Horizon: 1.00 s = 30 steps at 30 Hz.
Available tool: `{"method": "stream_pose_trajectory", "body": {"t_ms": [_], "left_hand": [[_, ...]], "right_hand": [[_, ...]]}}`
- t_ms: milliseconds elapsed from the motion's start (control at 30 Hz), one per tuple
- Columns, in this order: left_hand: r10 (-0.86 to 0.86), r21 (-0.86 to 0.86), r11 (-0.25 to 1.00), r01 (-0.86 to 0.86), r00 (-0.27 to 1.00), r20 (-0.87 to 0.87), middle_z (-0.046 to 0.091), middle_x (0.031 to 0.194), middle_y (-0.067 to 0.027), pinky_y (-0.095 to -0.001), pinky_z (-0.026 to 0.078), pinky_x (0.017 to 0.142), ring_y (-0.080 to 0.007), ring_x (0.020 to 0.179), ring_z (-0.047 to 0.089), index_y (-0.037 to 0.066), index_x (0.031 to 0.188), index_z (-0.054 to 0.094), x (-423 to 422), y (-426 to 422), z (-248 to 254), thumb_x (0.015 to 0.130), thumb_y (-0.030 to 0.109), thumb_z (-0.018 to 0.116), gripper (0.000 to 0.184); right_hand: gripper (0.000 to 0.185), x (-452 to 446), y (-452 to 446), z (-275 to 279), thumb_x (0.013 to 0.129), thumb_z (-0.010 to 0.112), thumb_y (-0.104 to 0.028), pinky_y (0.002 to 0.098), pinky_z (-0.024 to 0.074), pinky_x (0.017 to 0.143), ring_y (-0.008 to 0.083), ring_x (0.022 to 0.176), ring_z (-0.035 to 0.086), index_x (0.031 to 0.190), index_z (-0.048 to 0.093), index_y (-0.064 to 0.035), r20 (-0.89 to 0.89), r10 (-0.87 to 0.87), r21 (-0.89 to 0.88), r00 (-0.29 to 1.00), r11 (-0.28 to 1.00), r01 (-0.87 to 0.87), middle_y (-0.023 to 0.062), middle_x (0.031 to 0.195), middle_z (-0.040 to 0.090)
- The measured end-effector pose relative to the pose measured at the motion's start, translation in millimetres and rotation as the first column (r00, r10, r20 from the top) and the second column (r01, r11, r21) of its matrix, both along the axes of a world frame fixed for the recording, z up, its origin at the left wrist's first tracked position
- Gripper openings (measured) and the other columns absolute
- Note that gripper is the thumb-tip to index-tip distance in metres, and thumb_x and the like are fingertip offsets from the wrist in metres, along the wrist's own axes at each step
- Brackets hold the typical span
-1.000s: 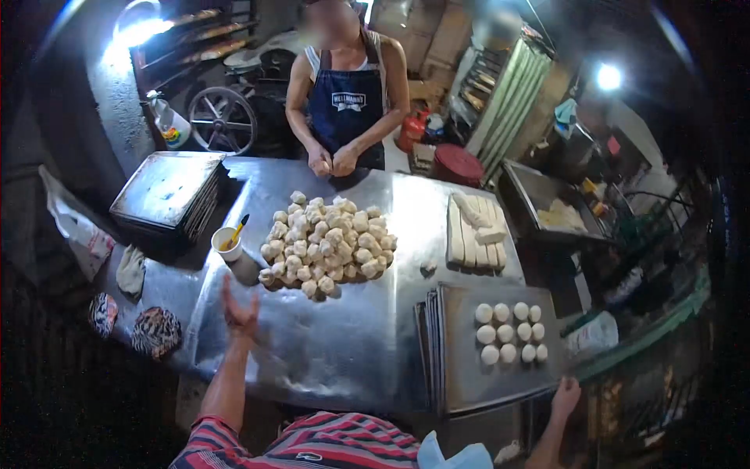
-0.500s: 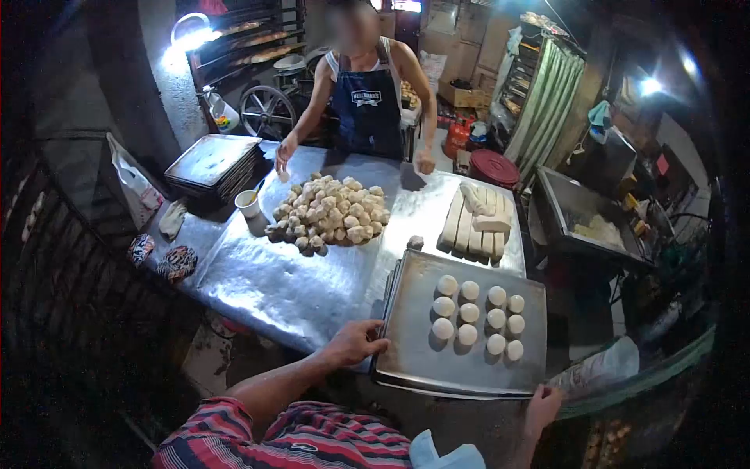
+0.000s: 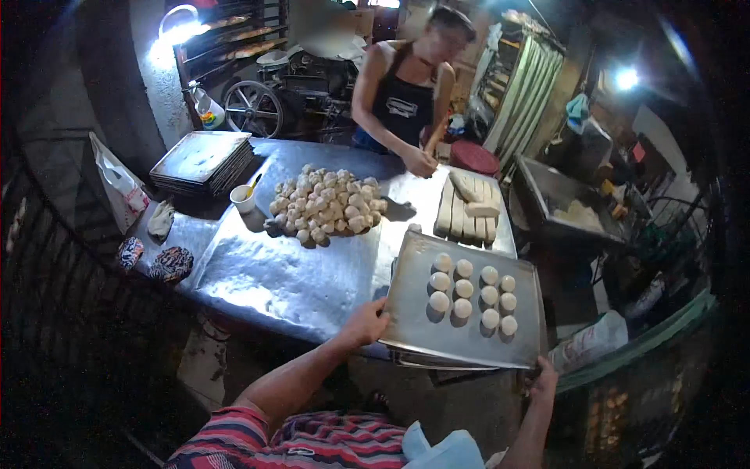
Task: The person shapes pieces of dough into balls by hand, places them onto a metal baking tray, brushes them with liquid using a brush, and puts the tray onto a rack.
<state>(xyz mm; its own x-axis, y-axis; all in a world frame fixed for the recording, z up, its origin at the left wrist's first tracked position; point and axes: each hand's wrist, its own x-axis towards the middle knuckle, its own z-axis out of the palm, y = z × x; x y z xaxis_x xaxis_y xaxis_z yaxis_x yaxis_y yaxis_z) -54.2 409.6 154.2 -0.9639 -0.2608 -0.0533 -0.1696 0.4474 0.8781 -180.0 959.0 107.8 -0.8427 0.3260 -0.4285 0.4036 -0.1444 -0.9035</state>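
My left hand [image 3: 366,322] is closed on the left edge of a metal baking tray [image 3: 408,297], thumb over the rim. At the tray's near right corner, my right hand [image 3: 541,377] grips the edge; some of its fingers are hidden. Rows of smooth, round white dough balls [image 3: 462,288] sit on this tray. It is slightly raised at the front, and the edges of other trays [image 3: 437,363] show beneath it. Beyond the tray lie thick dough strips [image 3: 461,223], with shorter pieces across them.
A heap of small dough pieces [image 3: 324,205] lies on the metal table [image 3: 258,273], beside a white cup [image 3: 244,198]. Stacked trays [image 3: 199,160] stand at the left. Across the table, a person in a dark apron [image 3: 402,109] leans near the strips. A metal bin [image 3: 558,195] stands right.
My hands have lifted the top tray partly off the stack and moved it slightly away from me. The other person has shifted right, bringing both hands together near the dough strips.
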Motion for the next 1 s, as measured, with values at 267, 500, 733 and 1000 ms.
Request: {"method": "stream_pose_trajectory", "body": {"t_ms": [267,500,733,1000], "left_hand": [[-0.048,0.615,0.779,0.125,0.989,-0.139,0.075,0.110,-0.0113,-0.0311,0.056,0.084,-0.0155,0.096,0.069,0.000,0.129,0.070,32.6,-72.2,-6.8,0.091,0.017,0.072,0.042],[0.185,0.831,0.538,0.142,0.942,-0.280,0.067,0.100,-0.0040,-0.0308,0.051,0.077,-0.0130,0.089,0.064,0.002,0.119,0.068,186.6,-147.2,-19.0,0.086,0.017,0.079,0.038],[0.567,0.615,0.785,-0.071,0.483,-0.668,0.068,0.098,-0.0089,-0.0380,0.052,0.090,-0.0223,0.099,0.066,0.000,0.103,0.073,362.9,-134.1,-12.2,0.101,0.036,0.066,0.036],[0.856,0.871,0.285,-0.400,-0.302,-0.419,0.069,0.107,-0.0131,-0.0467,0.059,0.091,-0.0296,0.103,0.070,-0.004,0.124,0.064,481.8,-79.7,157.8,0.081,0.008,0.067,0.045]], "right_hand": [[0.045,70.2,-100.4,96.0,0.106,0.053,-0.023,0.0479,0.0518,0.102,0.0323,0.119,0.065,0.144,0.059,0.0020,-0.335,0.217,0.198,0.917,0.968,-0.156,0.0169,0.137,0.066],[0.059,27.2,-313.3,123.0,0.106,0.054,-0.038,0.0503,0.0495,0.108,0.0326,0.123,0.062,0.148,0.053,0.0025,-0.436,0.469,0.050,0.768,0.865,-0.500,0.0188,0.140,0.063],[0.073,-36.2,-536.5,112.1,0.107,0.050,-0.054,0.0512,0.0476,0.112,0.0326,0.128,0.060,0.154,0.045,0.0018,-0.658,0.658,-0.600,0.366,-0.165,-0.783,0.0196,0.145,0.060],[0.056,165.0,-654.9,117.5,0.108,0.058,-0.042,0.0344,0.0566,0.082,0.0253,0.092,0.074,0.144,0.054,0.0015,-0.536,0.812,-0.066,-0.230,-0.312,-0.948,0.0196,0.112,0.075]]}}
